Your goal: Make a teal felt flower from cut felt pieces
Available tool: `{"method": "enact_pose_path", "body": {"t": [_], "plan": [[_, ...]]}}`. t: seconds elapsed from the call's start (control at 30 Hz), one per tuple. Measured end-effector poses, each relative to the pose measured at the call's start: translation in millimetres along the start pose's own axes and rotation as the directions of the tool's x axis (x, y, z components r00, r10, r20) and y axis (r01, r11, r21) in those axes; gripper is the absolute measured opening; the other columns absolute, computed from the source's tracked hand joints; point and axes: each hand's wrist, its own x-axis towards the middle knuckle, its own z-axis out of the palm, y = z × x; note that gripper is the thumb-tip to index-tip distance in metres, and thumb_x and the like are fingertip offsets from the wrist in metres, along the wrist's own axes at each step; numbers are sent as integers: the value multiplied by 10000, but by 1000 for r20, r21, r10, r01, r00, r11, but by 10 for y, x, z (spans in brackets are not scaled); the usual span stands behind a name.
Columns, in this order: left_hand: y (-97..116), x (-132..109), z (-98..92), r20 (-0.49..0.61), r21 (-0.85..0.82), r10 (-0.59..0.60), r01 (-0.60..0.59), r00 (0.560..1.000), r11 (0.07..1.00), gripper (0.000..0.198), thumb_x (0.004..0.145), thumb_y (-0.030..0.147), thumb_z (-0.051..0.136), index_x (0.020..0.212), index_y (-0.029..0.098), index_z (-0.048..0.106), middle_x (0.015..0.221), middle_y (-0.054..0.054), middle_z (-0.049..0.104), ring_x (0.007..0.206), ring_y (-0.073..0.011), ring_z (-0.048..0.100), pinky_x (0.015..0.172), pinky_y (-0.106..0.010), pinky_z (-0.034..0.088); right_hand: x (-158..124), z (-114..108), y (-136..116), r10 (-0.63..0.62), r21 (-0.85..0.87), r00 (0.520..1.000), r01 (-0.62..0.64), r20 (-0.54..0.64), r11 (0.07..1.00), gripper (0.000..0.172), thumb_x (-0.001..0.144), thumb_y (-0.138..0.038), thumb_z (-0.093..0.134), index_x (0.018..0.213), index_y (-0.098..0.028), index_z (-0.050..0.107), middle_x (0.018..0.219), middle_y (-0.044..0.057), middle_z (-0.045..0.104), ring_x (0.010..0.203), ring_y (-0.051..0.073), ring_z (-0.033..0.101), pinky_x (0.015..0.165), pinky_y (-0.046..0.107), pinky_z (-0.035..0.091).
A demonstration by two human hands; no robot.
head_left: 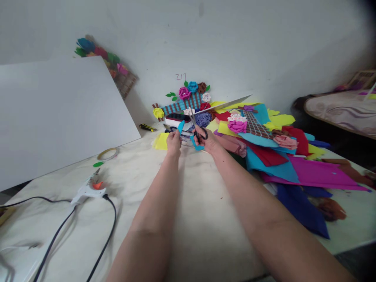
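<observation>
Over the middle of the table, my left hand [174, 141] pinches a small blue paper piece [181, 126] that points up from the fingers. My right hand [206, 140] is wrapped round the black handles of a pair of scissors [193, 117], whose blades point upward, apart from the blue piece. Another scrap of blue paper [196, 145] shows just under the right hand. A yellow paper sheet [161, 141] lies on the table beside my left hand. A dark phone [178, 117] rests beyond both hands.
Coloured paper [273, 164] is heaped at the right. A glue gun [88, 190] with black cords and a tape roll [107, 154] lie at the left, near a large white board [64, 117]. A yellow-black cutter [147, 127] and a paper-flower decoration [185, 102] are at the back.
</observation>
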Motion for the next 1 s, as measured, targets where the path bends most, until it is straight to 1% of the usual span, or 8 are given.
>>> {"method": "enact_pose_path", "body": {"t": [0.07,0.2,0.33,0.5,0.63,0.73,0.83,1.0], "plan": [[117,13,-62,44,-11,40,-40,998,999,201,793,293,610,704,183,468,423,89,351,326,-39,274,346,-166,139,25,-14,30,-17,25,999,18,-46,1000,435,684,-569,657,801,-168,537,500,-24,563,367,78,479,301,185,250],[325,-25,-134,146,-38,29,-24,989,999,239,779,309,644,693,183,460,427,86,348,318,-31,280,330,-162,147,41,27,65,4,-23,994,-7,-108,1000,373,690,-485,687,799,-177,508,588,13,628,397,91,527,288,176,242],[425,-120,-161,176,-62,0,11,984,998,235,792,313,633,696,182,462,425,83,341,322,-35,280,326,-162,149,23,154,81,15,-56,996,-20,-91,998,315,672,-380,707,823,-196,500,701,7,656,432,90,567,300,161,290],[432,-232,-213,288,-102,2,29,958,994,260,777,306,657,678,177,454,432,89,294,345,-25,256,348,-151,153,28,309,91,34,148,999,-29,-27,989,304,685,-322,675,896,-236,475,743,-27,656,488,85,579,346,160,331],[438,-272,-295,333,-137,-15,64,943,989,301,761,301,678,661,177,422,450,97,253,355,-13,225,358,-139,141,36,329,28,1,249,989,35,-145,968,296,672,-274,668,879,-231,461,636,-52,618,455,63,517,334,150,265],[463,-271,-387,336,-182,-7,73,942,981,322,761,293,675,657,183,391,449,98,251,355,-15,221,354,-135,128,44,277,-24,-27,211,963,87,-270,974,320,648,-252,676,884,-217,463,570,-65,581,428,62,493,321,157,231],[477,-245,-502,294,-231,-28,99,955,968,341,764,292,665,658,194,356,435,105,233,340,-21,195,347,-145,111,69,200,-70,-58,202,941,132,-334,970,351,642,-281,684,896,-220,451,581,-73,576,443,62,510,326,157,251],[385,-150,-705,58,-330,-15,34,998,943,354,783,277,634,656,199,314,435,105,248,336,-26,209,346,-150,117,121,117,-212,-163,162,902,244,-400,956,377,650,-332,683,922,-227,445,621,-68,590,470,64,531,331,155,270]]}}
